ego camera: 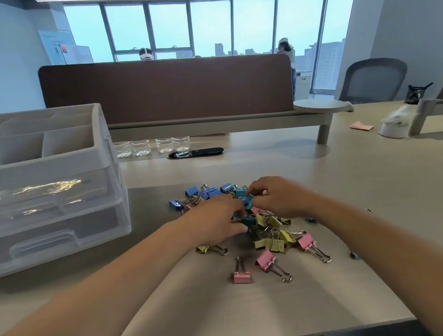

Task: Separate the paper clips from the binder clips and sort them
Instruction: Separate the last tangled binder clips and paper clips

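Observation:
A heap of coloured binder clips (272,240) lies on the desk in front of me: blue ones (212,191) at the far side, yellow in the middle, pink ones (266,261) nearest me. My left hand (215,222) and my right hand (274,196) meet over the middle of the heap, fingers curled down among teal clips (246,202). What each hand holds is hidden by the fingers. Paper clips are too small to make out in the heap.
A translucent drawer organiser (46,190) with open top compartments stands at the left. Small clear jars (153,146) line the back under a raised shelf (322,105). A few tiny items (354,254) lie loose at the right. The desk's front edge is close below.

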Available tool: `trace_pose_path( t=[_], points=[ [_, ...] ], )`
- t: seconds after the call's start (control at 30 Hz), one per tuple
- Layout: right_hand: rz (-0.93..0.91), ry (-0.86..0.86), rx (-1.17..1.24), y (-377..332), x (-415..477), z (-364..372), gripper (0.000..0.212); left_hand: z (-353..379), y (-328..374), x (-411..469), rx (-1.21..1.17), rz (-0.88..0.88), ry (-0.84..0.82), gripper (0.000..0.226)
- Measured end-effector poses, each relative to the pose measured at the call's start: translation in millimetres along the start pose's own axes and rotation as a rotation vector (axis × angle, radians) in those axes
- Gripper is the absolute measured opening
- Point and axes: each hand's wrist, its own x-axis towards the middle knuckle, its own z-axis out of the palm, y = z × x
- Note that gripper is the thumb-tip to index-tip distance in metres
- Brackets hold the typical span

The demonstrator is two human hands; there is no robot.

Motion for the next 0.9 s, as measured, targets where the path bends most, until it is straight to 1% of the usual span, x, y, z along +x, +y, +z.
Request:
trace_pose_path(
  t=[0.07,0.17,0.23,0.27,0.33,0.37,0.4,0.53,0.63,0.7,0.8,0.9],
  points=[
    [0.014,0.020,-0.049,4,0,0,0.020,3,3,5,0.061,0.005,-0.036,0.032],
    [0.063,0.035,-0.092,8,0,1,0.009,7,6,11,0.127,0.013,-0.049,0.030],
    [0.088,0.008,-0.112,8,0,2,0.014,9,7,14,0.141,0.017,-0.054,0.028],
    [0.085,-0.008,-0.119,7,0,3,0.016,10,6,14,0.147,0.022,-0.050,0.026],
    [0.074,-0.042,-0.132,6,1,4,0.005,13,5,13,0.165,0.052,-0.016,0.021],
    [0.065,-0.054,-0.149,5,1,5,0.004,14,4,13,0.177,0.071,0.006,0.017],
    [0.054,-0.057,-0.167,5,1,6,0.008,14,4,12,0.190,0.084,0.018,0.015],
    [0.040,-0.049,-0.200,3,4,10,0.004,14,3,7,0.214,0.094,-0.005,0.023],
    [0.045,-0.062,-0.225,2,8,14,0.007,12,4,5,0.167,0.101,0.023,0.025],
    [0.043,-0.068,-0.254,-1,8,15,0.009,9,3,4,0.109,0.072,0.069,0.026],
    [0.033,-0.089,-0.308,-6,7,17,0.019,5,-5,4,0.056,0.014,0.125,0.021],
    [0.025,-0.101,-0.375,-8,10,21,0.019,4,-14,4,-0.008,-0.018,0.167,0.022]
  ],
)
